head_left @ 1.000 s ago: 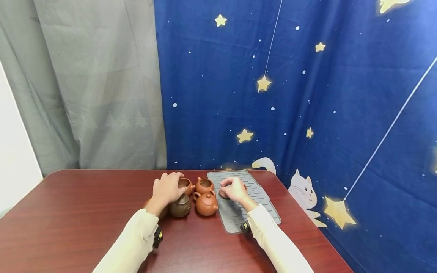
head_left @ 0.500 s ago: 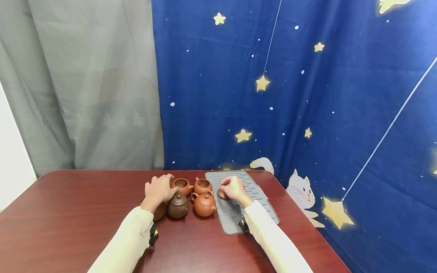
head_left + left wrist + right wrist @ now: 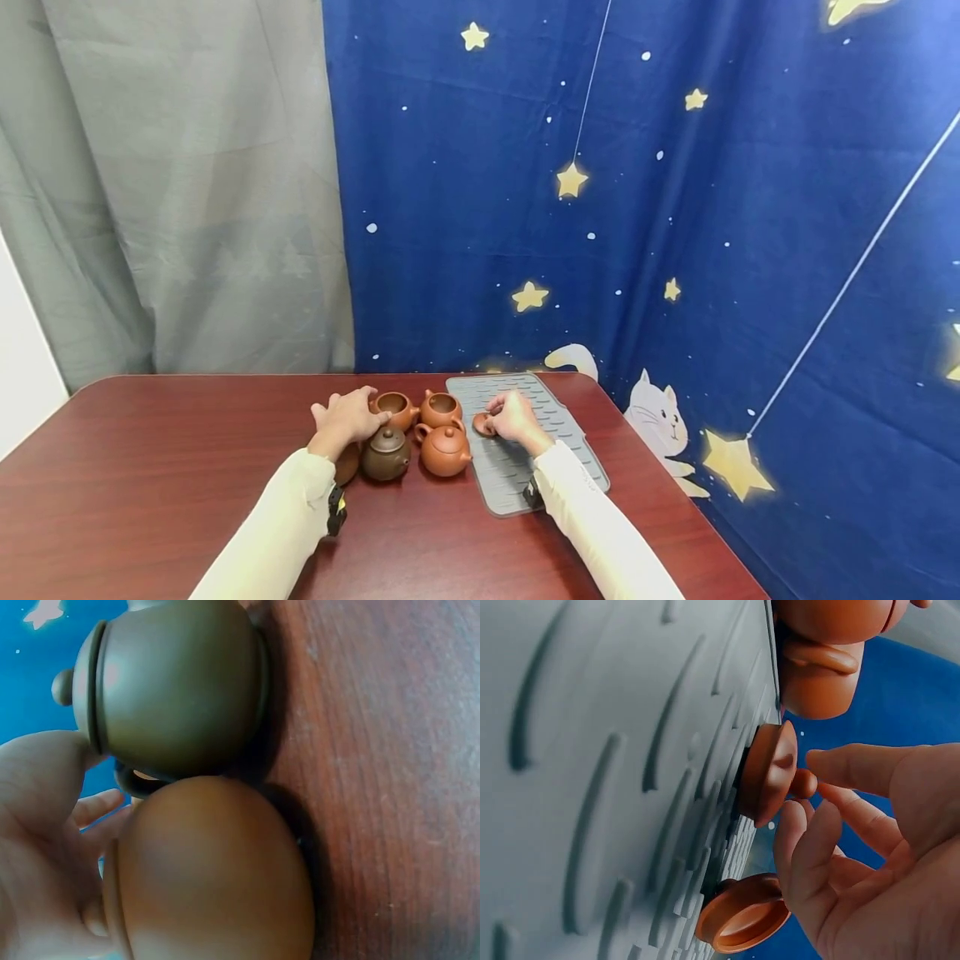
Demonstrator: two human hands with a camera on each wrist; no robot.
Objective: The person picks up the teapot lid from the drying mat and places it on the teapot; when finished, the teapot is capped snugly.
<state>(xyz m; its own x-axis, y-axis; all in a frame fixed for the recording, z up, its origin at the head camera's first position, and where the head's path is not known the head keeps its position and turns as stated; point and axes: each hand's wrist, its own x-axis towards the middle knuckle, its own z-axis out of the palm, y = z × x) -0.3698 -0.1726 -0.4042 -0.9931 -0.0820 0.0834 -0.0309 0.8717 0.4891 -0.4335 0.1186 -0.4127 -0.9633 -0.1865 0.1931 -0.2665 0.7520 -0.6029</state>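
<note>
My left hand (image 3: 343,419) lies beside an orange-brown lidless teapot (image 3: 403,417), fingers loosely bent and apart at its handle side. Whether they touch it is unclear. Close below are a dark olive-brown lidded teapot (image 3: 386,458) and a lighter brown one (image 3: 214,877), partly under the hand in the head view. At the grey mat (image 3: 577,787), my right hand (image 3: 877,847) has its thumb and fingers spread around the knob of an orange-brown teapot lid (image 3: 763,776), with a slight gap at the thumb. Another lid (image 3: 742,911) lies with its hollow inside showing, below the fingers.
A second lidless teapot (image 3: 441,409) and an orange lidded teapot (image 3: 445,452) stand just left of the mat. The dark red tabletop (image 3: 187,467) stretches left. Blue curtain (image 3: 465,208) with stars hangs behind the table.
My left hand has drawn back leftward from the lidless teapot's rim. My right hand has shifted slightly right of the lid, which now shows more and stays in place. The view has turned slightly.
</note>
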